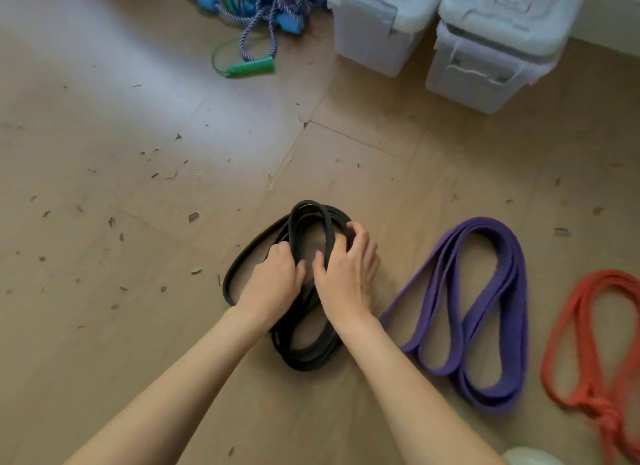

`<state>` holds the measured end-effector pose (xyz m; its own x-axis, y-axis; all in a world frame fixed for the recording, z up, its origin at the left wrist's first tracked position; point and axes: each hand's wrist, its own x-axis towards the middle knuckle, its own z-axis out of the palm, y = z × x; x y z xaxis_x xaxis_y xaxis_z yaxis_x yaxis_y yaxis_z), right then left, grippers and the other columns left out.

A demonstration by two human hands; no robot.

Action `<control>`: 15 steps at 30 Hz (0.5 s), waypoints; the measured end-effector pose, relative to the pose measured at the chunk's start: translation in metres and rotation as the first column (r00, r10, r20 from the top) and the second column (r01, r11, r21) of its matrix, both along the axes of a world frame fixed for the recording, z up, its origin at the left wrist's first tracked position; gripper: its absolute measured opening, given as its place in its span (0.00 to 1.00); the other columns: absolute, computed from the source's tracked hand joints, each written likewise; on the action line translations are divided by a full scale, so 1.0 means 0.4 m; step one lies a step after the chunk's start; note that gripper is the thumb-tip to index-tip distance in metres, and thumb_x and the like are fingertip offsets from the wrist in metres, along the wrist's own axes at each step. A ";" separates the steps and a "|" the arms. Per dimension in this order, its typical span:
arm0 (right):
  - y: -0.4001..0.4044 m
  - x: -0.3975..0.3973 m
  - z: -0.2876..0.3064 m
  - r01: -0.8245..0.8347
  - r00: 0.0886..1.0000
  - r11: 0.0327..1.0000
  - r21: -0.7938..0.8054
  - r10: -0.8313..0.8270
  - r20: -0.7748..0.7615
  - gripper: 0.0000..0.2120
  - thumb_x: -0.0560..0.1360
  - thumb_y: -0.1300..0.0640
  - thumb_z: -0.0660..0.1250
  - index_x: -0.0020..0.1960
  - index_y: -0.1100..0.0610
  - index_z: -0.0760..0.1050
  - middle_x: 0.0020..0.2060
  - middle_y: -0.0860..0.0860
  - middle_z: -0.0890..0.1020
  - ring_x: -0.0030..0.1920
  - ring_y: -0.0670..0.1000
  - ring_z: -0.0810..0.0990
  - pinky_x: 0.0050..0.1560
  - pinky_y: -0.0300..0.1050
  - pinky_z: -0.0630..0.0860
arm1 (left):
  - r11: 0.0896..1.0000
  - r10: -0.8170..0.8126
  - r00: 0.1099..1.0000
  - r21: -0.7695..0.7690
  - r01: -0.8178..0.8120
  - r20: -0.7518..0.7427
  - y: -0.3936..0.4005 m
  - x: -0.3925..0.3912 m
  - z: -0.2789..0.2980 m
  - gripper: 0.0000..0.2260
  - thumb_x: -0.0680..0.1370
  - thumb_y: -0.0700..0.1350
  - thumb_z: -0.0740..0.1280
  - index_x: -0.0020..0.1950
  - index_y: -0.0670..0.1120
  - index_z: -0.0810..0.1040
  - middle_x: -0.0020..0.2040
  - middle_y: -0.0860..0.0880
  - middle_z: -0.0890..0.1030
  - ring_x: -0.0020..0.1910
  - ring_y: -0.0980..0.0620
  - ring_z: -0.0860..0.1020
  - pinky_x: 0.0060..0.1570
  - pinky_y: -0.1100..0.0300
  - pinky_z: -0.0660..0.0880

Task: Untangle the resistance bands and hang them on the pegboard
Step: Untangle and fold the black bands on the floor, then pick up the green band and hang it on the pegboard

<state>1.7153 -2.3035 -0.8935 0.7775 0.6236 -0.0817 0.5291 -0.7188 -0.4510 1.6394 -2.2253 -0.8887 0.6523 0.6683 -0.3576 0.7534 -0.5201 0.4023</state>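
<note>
- The black resistance band (304, 291) lies coiled in several loops on the wooden floor (138, 187), low in the middle of the view, with one loop bulging out to the left
- The left hand (273, 277) sits on the left side of the coil, knuckles up, fingers curled over and around the black strands; its thumb points inward toward the other hand
- The right hand (349, 274) sits just beside it on the right side of the coil, fingers bent and wrapped over the outer strands near the top of the loop, thumb reaching in toward the centre
- The two thumbs are close together over the middle of the coil; whether they touch cannot be told
- Both forearms reach in from the bottom edge, bare
- The purple resistance band (485, 312) lies just to the right of the black one, folded into flat loops, apart from both hands
- Further right an orange rope (595, 343) lies in loops with a knot near its lower end
- At the top, a tangle of blue, green and striped skipping ropes (256, 18) lies well apart from the hands, beside two pale lidded storage boxes (450, 35)
- Small dark scraps are scattered over the floor
</note>
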 end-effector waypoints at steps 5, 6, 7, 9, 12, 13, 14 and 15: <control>-0.014 -0.008 -0.026 0.009 0.998 0.996 -0.083 -0.004 0.063 0.31 0.72 0.53 0.68 0.71 0.63 0.63 0.70 0.61 0.66 0.65 0.63 0.69 0.61 0.60 0.68 | 0.998 -0.009 0.993 0.058 0.016 -0.118 0.010 0.017 0.023 0.11 0.80 0.49 0.59 0.50 0.40 0.68 0.50 0.41 0.76 0.47 0.40 0.77 0.38 0.54 0.69; -0.017 -0.005 -0.026 0.009 0.998 0.995 -0.104 -0.002 0.066 0.34 0.72 0.52 0.68 0.72 0.63 0.61 0.70 0.61 0.65 0.66 0.63 0.69 0.61 0.60 0.68 | 0.999 -0.004 0.991 0.053 0.011 -0.133 0.011 0.018 0.033 0.11 0.79 0.49 0.60 0.49 0.40 0.68 0.48 0.42 0.76 0.45 0.41 0.77 0.37 0.55 0.68; -0.019 0.000 -0.024 0.002 0.998 0.991 -0.136 0.006 0.059 0.36 0.72 0.51 0.68 0.74 0.63 0.58 0.71 0.61 0.63 0.67 0.63 0.67 0.62 0.60 0.67 | 0.999 0.004 0.989 0.049 0.003 -0.147 0.015 0.018 0.044 0.11 0.79 0.48 0.60 0.49 0.40 0.68 0.47 0.42 0.76 0.43 0.43 0.76 0.36 0.57 0.67; -0.019 0.010 -0.020 -0.044 0.999 0.973 -0.226 0.048 0.012 0.37 0.75 0.46 0.63 0.76 0.61 0.50 0.74 0.59 0.57 0.71 0.61 0.60 0.67 0.60 0.60 | 0.999 0.028 0.986 0.035 -0.022 -0.164 0.023 0.011 0.069 0.11 0.79 0.48 0.62 0.50 0.39 0.68 0.46 0.43 0.75 0.43 0.44 0.75 0.37 0.58 0.66; -0.017 0.023 -0.013 -0.111 0.994 0.952 -0.285 0.103 -0.042 0.38 0.77 0.43 0.57 0.76 0.59 0.43 0.76 0.57 0.50 0.74 0.59 0.52 0.70 0.58 0.54 | 0.999 0.038 0.977 0.019 -0.034 -0.208 0.021 -0.007 0.099 0.13 0.78 0.48 0.62 0.54 0.39 0.69 0.54 0.41 0.75 0.52 0.42 0.75 0.43 0.56 0.67; -0.017 0.028 -0.006 -0.123 0.992 0.950 -0.287 0.110 -0.063 0.37 0.78 0.42 0.56 0.76 0.58 0.42 0.76 0.57 0.49 0.74 0.59 0.51 0.70 0.58 0.53 | 0.999 0.041 0.972 0.031 -0.035 -0.233 0.018 -0.013 0.106 0.14 0.78 0.48 0.61 0.57 0.38 0.69 0.57 0.41 0.73 0.55 0.41 0.73 0.47 0.55 0.68; -0.017 0.031 0.002 -0.135 0.990 0.948 -0.288 0.116 -0.083 0.37 0.78 0.42 0.56 0.76 0.57 0.41 0.76 0.56 0.48 0.74 0.59 0.50 0.70 0.58 0.52 | 0.998 0.048 0.964 0.050 -0.037 -0.261 0.016 -0.019 0.113 0.16 0.78 0.48 0.61 0.60 0.39 0.68 0.60 0.40 0.72 0.59 0.40 0.71 0.53 0.53 0.69; -0.019 0.033 0.008 -0.147 0.988 0.945 -0.291 0.124 -0.097 0.36 0.78 0.43 0.55 0.76 0.56 0.41 0.76 0.56 0.48 0.74 0.59 0.49 0.70 0.58 0.52 | 0.997 0.059 0.957 0.064 -0.043 -0.283 0.013 -0.024 0.118 0.18 0.78 0.48 0.61 0.64 0.39 0.67 0.63 0.39 0.70 0.61 0.39 0.69 0.57 0.52 0.68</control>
